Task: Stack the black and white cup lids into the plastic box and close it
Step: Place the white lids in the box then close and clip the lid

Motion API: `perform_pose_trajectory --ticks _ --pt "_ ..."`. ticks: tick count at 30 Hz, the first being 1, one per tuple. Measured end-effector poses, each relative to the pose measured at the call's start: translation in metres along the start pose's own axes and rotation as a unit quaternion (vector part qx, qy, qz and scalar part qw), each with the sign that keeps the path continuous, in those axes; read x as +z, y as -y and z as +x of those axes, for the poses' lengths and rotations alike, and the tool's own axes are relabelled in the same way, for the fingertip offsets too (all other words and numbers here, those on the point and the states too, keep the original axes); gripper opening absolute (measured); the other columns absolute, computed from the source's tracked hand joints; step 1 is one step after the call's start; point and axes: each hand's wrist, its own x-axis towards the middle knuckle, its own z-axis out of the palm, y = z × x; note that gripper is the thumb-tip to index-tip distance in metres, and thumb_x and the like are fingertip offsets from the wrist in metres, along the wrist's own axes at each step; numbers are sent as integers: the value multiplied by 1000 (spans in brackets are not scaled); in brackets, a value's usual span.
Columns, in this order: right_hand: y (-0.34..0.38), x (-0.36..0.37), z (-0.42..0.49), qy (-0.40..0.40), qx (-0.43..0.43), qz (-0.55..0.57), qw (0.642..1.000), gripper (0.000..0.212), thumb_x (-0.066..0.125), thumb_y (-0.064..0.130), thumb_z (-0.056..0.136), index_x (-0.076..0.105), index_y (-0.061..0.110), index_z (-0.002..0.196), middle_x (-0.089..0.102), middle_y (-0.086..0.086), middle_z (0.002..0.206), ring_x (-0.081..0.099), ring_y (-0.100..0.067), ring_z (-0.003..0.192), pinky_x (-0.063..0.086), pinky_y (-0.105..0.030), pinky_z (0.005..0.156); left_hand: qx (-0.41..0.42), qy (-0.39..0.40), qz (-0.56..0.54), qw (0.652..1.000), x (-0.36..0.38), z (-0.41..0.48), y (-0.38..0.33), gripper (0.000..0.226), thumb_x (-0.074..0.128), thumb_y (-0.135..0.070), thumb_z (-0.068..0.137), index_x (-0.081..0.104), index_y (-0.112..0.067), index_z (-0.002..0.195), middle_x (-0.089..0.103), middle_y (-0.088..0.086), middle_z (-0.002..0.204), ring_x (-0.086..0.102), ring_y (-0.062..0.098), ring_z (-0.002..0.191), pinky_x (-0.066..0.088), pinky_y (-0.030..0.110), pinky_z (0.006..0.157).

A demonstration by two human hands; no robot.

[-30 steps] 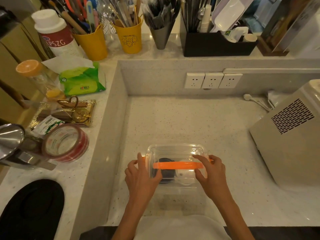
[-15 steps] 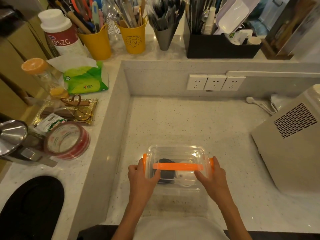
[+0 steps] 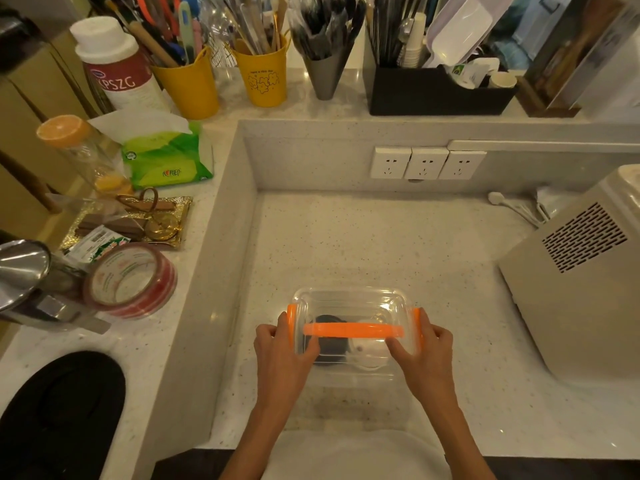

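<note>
A clear plastic box (image 3: 349, 303) with its clear lid on sits on the speckled counter near the front edge. An orange handle (image 3: 353, 330) lies across the top, and orange side clips show at both ends. Through the plastic I see black cup lids (image 3: 329, 344) on the left and white cup lids (image 3: 369, 351) on the right. My left hand (image 3: 282, 351) presses on the left orange clip, thumb on the lid. At the opposite end, my right hand (image 3: 424, 348) presses the other clip the same way.
A beige appliance (image 3: 581, 271) stands close on the right. A raised ledge on the left carries a tape roll (image 3: 130, 278), a tissue pack (image 3: 166, 161) and a metal funnel (image 3: 20, 271). Yellow cups (image 3: 261, 77) with utensils and wall sockets (image 3: 426, 162) are behind.
Both hands slid outward from the lid's top onto the orange side clips and now press them against the box ends. The box stays in place.
</note>
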Motion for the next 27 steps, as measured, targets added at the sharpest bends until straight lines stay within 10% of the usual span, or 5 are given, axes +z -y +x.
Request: perform_pose_trajectory --ticks 11,16,21,24,27 --pt "-3 -9 -4 19 -43 -5 999 72 64 45 88 32 27 150 36 -11 142 41 -14 113 45 -33 96 27 -8 6 1000 -4 -10 -1 85 66 -49 91 24 -21 159 37 14 145 39 25 130 47 38 104" --pt "-25 -27 -32 38 -64 -16 997 71 58 51 80 38 32 145 38 -4 146 48 -18 122 49 -46 103 136 -24 47 989 -12 -34 9 77 75 -45 85 41 -28 153 36 9 151 33 25 137 45 45 109" --pt "-37 -18 -40 92 -34 88 991 56 58 15 97 34 42 140 40 -4 139 61 -15 103 56 -25 83 218 46 130 966 -10 -47 17 76 90 -37 69 63 -18 137 53 21 146 53 39 132 49 34 93" --pt "-26 -7 -21 82 -75 85 990 56 53 13 100 34 35 148 39 -8 142 61 -18 107 55 -35 95 226 16 140 964 -11 -21 11 70 92 -27 67 69 -14 132 57 23 143 57 42 129 61 39 80" --pt "-3 12 17 32 -148 -10 988 51 53 15 100 41 31 147 29 -11 157 42 -30 135 36 -45 114 208 -6 94 974 -9 24 -2 67 79 -22 85 53 -20 148 34 15 163 33 33 150 51 36 103"
